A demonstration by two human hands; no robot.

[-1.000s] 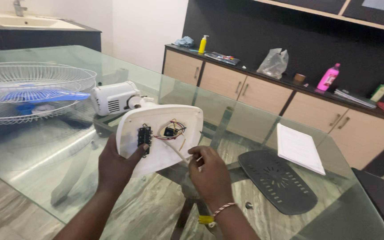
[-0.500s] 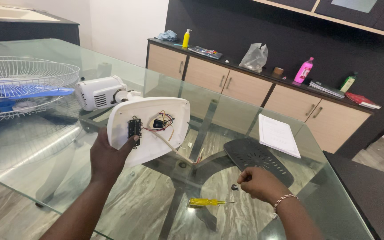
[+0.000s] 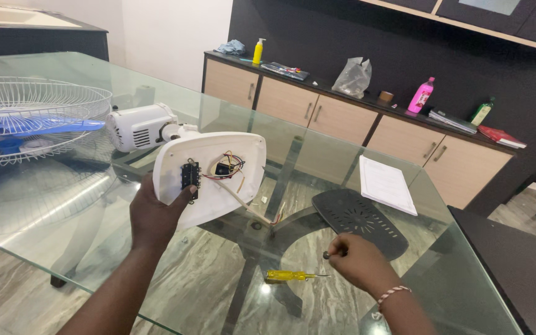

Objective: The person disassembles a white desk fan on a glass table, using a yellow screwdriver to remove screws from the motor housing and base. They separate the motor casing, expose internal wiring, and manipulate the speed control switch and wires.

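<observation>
My left hand (image 3: 156,214) grips the lower edge of a white fan base (image 3: 209,177) turned underside up, showing a black switch block and coloured wires. A white motor housing (image 3: 139,127) joins it at the back left. My right hand (image 3: 355,260) rests on the glass table (image 3: 63,205) with its fingertips pinched on a small dark screw (image 3: 326,254). A yellow-handled screwdriver (image 3: 290,275) lies on the glass just left of that hand.
A white wire fan guard with blue blades (image 3: 29,121) lies at the left. A dark grey vented cover plate (image 3: 361,220) and a white paper (image 3: 386,184) lie at the right. Wooden cabinets along the far wall carry bottles, a plastic bag and books.
My right hand left the wires in the fan base, swung right and down to the table, and the screwdriver now lies on the glass. The left hand kept its hold.
</observation>
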